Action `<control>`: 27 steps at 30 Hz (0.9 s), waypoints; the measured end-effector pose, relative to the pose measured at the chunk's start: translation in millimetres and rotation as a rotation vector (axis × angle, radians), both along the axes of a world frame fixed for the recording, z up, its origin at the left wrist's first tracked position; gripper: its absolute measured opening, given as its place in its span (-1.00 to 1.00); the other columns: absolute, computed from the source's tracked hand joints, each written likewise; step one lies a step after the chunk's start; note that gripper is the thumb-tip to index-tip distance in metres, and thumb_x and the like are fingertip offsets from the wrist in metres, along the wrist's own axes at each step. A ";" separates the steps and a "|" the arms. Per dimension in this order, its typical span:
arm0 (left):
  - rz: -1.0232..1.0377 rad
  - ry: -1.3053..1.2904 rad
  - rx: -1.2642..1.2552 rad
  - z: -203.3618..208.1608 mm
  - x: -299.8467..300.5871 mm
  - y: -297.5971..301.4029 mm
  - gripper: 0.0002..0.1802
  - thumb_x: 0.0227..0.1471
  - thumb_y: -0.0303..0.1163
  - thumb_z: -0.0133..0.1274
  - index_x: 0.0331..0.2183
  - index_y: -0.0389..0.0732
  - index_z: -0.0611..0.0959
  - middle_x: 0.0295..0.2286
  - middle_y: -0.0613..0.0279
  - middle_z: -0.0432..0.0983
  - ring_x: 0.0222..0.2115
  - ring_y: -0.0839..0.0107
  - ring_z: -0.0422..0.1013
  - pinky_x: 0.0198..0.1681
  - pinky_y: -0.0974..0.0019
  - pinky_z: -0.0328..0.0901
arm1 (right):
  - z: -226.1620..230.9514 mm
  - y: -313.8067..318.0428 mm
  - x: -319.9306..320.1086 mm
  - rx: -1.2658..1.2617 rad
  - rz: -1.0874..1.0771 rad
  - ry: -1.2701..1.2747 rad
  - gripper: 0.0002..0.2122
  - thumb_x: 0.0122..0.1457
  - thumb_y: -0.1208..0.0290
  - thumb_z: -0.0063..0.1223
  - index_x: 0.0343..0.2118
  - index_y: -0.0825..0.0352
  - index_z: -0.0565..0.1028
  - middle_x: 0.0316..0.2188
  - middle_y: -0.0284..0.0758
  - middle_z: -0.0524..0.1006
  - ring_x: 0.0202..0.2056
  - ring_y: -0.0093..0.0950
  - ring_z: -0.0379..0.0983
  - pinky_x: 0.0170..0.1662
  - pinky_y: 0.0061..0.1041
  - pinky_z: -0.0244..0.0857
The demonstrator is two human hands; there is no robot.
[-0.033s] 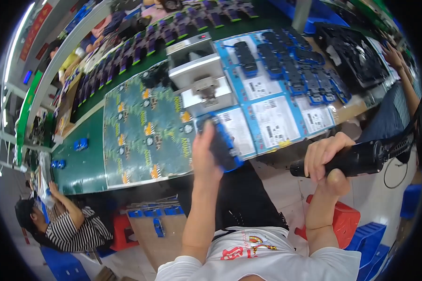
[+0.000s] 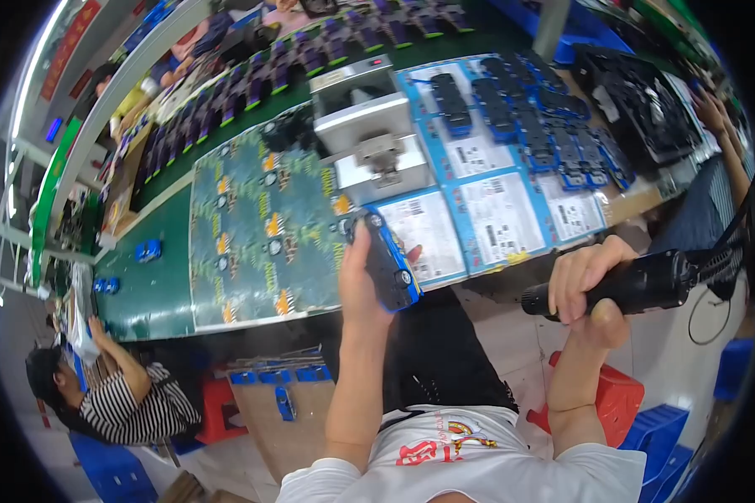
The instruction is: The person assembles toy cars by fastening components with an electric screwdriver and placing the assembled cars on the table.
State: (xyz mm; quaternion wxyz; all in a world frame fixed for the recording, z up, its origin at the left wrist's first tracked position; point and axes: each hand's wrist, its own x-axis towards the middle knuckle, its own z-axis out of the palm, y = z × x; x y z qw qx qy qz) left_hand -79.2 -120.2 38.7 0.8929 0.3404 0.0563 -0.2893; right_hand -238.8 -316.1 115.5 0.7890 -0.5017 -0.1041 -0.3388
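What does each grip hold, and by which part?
Left grip: blue toy car, by its long sides. Right grip: black cylindrical tool, around the left half of its body.

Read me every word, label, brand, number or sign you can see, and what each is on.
I don't copy out wording; here is where it stands.
White T-shirt: red lettering beside a rainbow print.
Patterned mat: repeated yellow-green lettering.
Blue-edged sheets: printed labels, too small to read.
Red banner: too blurred to read.
Metal box: red display, too small to read.
Toy car in left hand, black tool in right hand: nothing readable.
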 end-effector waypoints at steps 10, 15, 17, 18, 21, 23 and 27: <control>0.083 -0.279 0.248 -13.8 -4.7 72.5 -0.74 0.23 -0.27 0.03 -0.15 -0.22 0.46 -0.34 0.14 0.55 -0.43 0.37 0.53 -0.32 0.31 0.47 | -7.1 49.4 52.4 -0.064 0.146 0.021 -0.75 0.12 0.29 0.12 -0.37 0.31 0.29 -0.68 -0.39 0.35 -0.73 -0.60 0.25 -0.56 -0.60 0.25; 0.122 -0.384 0.323 -23.5 -8.3 78.0 -0.75 0.24 -0.29 0.01 -0.14 -0.26 0.47 -0.34 0.15 0.56 -0.43 0.44 0.52 -0.34 0.37 0.45 | -4.2 60.8 67.7 -0.037 0.166 0.002 -0.75 0.12 0.33 0.15 -0.33 0.34 0.32 -0.67 -0.38 0.36 -0.69 -0.56 0.28 -0.56 -0.56 0.28; 0.116 -0.567 0.448 -24.0 -7.3 77.0 -0.76 0.23 -0.34 0.04 -0.14 -0.29 0.50 -0.35 0.15 0.58 -0.43 0.49 0.51 -0.35 0.41 0.42 | -0.7 63.5 73.5 -0.043 0.158 -0.005 -0.75 0.12 0.33 0.14 -0.33 0.33 0.31 -0.67 -0.38 0.35 -0.69 -0.56 0.28 -0.56 -0.56 0.27; 0.144 -0.619 0.455 -26.4 -7.3 76.3 -0.77 0.21 -0.38 0.05 -0.14 -0.30 0.51 -0.36 0.14 0.59 -0.43 0.51 0.51 -0.35 0.43 0.41 | 1.1 65.1 76.4 -0.054 0.155 -0.018 -0.75 0.13 0.32 0.14 -0.33 0.33 0.31 -0.67 -0.38 0.36 -0.68 -0.56 0.28 -0.55 -0.56 0.27; 0.154 -0.615 0.470 -26.4 -8.9 75.4 -0.74 0.19 -0.37 0.08 -0.13 -0.31 0.51 -0.37 0.14 0.60 -0.42 0.51 0.51 -0.35 0.43 0.41 | 4.9 66.8 89.2 -0.095 0.143 -0.069 -0.76 0.14 0.33 0.12 -0.32 0.32 0.31 -0.66 -0.37 0.36 -0.67 -0.56 0.28 -0.52 -0.55 0.27; 0.153 -0.613 0.453 -28.5 -8.5 76.5 -0.75 0.19 -0.37 0.09 -0.15 -0.31 0.51 -0.37 0.13 0.60 -0.43 0.51 0.51 -0.35 0.43 0.41 | 7.4 67.8 101.2 -0.122 0.135 -0.106 -0.77 0.15 0.34 0.11 -0.32 0.32 0.31 -0.65 -0.37 0.37 -0.66 -0.56 0.28 -0.51 -0.55 0.27; 0.147 -0.574 0.372 -24.8 -7.8 70.8 -0.79 0.17 -0.35 0.14 -0.24 -0.27 0.55 -0.45 0.37 0.51 -0.49 0.67 0.38 -0.42 0.54 0.30 | 14.1 69.5 117.8 -0.124 0.111 -0.144 -0.78 0.15 0.37 0.11 -0.30 0.32 0.31 -0.63 -0.35 0.37 -0.63 -0.54 0.30 -0.47 -0.53 0.26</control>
